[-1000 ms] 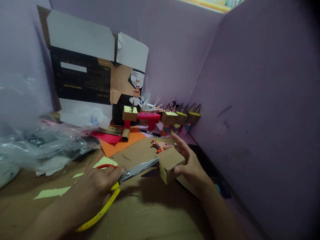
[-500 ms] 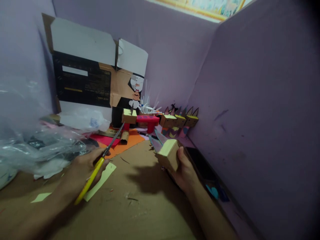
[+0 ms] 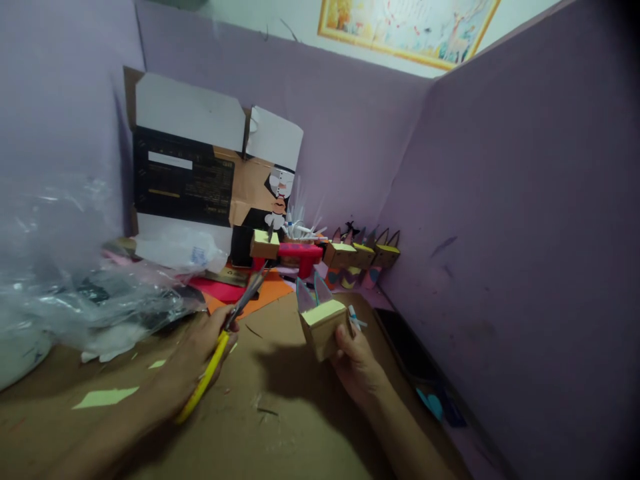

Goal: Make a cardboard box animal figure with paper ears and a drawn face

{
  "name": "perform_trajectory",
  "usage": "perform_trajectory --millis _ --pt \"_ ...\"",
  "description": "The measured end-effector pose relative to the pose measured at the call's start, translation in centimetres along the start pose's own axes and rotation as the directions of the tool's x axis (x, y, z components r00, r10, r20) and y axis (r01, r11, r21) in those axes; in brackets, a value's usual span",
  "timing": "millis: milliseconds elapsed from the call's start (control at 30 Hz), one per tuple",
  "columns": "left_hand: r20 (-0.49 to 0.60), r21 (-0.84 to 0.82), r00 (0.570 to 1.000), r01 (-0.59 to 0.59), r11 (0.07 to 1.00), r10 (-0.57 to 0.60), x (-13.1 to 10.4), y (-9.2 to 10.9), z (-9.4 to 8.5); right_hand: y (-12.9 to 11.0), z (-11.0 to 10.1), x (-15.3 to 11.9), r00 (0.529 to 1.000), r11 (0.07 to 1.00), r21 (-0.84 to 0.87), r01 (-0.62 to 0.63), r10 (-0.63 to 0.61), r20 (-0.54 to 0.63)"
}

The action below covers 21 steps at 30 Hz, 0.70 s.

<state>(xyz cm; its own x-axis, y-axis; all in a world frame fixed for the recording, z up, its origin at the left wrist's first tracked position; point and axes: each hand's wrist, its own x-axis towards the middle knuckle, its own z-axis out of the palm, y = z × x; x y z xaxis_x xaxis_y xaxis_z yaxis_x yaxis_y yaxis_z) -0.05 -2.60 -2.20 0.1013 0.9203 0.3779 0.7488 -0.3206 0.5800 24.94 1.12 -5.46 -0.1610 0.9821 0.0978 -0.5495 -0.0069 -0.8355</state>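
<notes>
My left hand (image 3: 213, 343) is closed on a pair of yellow-handled scissors (image 3: 210, 373), whose blades point away and up to the right, slightly apart. In my right hand (image 3: 354, 360) is a small cardboard box (image 3: 323, 333), gripped at its right side. Pale yellow-green paper (image 3: 325, 311) covers the top of this box. Two pointed ears (image 3: 311, 293) with blue edges rise behind it. The box is held above the cardboard work surface (image 3: 300, 433), casting a shadow to its left. Between the scissors and the box there is a gap.
Several similar eared boxes (image 3: 387, 255) line the back right. A red glue gun (image 3: 303, 252) lies near another small box (image 3: 265, 245). Clear plastic bags (image 3: 100, 287) crowd the left, before a flattened carton (image 3: 185, 173). Paper scraps (image 3: 106, 398) lie left; a dark phone-like slab (image 3: 407, 343) lies right.
The view has tilted up. My right hand has turned the box, so its front and both ears show more. The scissor blades now look slightly parted, and the left hand has shifted right in view.
</notes>
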Motion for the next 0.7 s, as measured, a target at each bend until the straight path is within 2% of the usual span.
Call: perform_trajectory --millis 67,133,200,267,433,600,700 --pt "-0.010 -0.107 0.995 0.098 0.989 -0.099 -0.1 0.6 0.4 -0.1 0.7 -0.3 1.000 1.000 -0.011 0.001 -0.001 0.012" --pt "-0.015 -0.297 0.982 0.174 0.939 -0.187 -0.4 1.2 1.2 0.0 1.5 -0.7 1.000 1.000 -0.018 -0.008 0.009 0.028" --pt "-0.016 -0.472 0.979 0.171 0.865 -0.203 -0.8 1.7 2.1 0.3 2.2 -1.3 0.998 0.999 -0.023 -0.042 0.043 0.049" --pt "0.019 -0.573 0.980 0.173 0.801 -0.198 -1.1 2.0 3.1 0.8 2.7 -1.8 0.993 0.996 -0.046 -0.080 0.083 0.082" --pt "0.127 -0.665 0.976 0.214 0.716 -0.175 -1.1 2.4 4.4 1.6 3.1 -2.4 0.976 0.983 -0.123 -0.134 0.152 0.154" --pt "0.184 -0.767 0.974 0.227 0.600 -0.133 -1.0 2.7 4.4 1.6 2.8 -2.4 0.958 0.982 -0.160 -0.096 0.135 0.252" --pt "0.188 -0.771 0.970 0.241 0.589 -0.152 -1.1 3.3 4.3 1.0 2.9 -2.7 0.942 0.984 -0.154 -0.088 0.133 0.307"
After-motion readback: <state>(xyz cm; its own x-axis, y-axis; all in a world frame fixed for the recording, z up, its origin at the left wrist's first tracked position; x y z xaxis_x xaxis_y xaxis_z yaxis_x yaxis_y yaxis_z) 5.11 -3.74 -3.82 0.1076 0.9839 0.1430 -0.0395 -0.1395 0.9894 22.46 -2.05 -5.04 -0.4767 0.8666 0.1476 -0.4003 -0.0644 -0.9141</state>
